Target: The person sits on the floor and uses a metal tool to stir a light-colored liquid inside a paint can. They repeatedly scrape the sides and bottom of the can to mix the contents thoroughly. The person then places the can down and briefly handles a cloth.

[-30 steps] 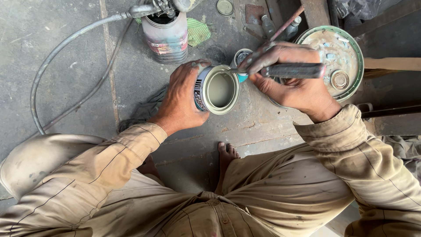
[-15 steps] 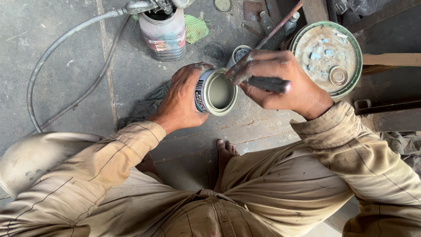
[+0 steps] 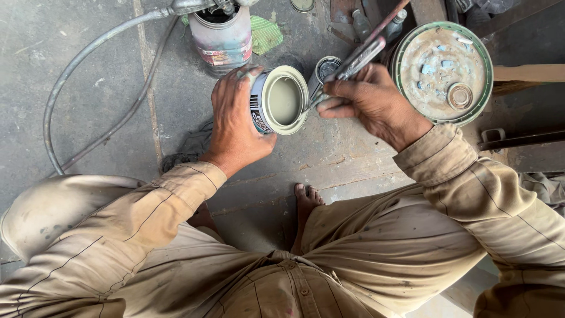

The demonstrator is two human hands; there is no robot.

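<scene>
The small tin can (image 3: 276, 100) looks like thin metal with a glossy printed label and a matt, paint-coated lid, and the tool (image 3: 353, 59) at its 2 o'clock is dull, paint-smeared metal. The concrete floor (image 3: 88, 88) is rough and stained. The big lid (image 3: 442, 72) at 3 o'clock is crusty with dried paint, the hose (image 3: 76, 76) at 9 o'clock is matt rubber.

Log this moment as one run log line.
left hand: grips small round metal tin | right hand: holds slim metal tool, tip at tin rim
</scene>
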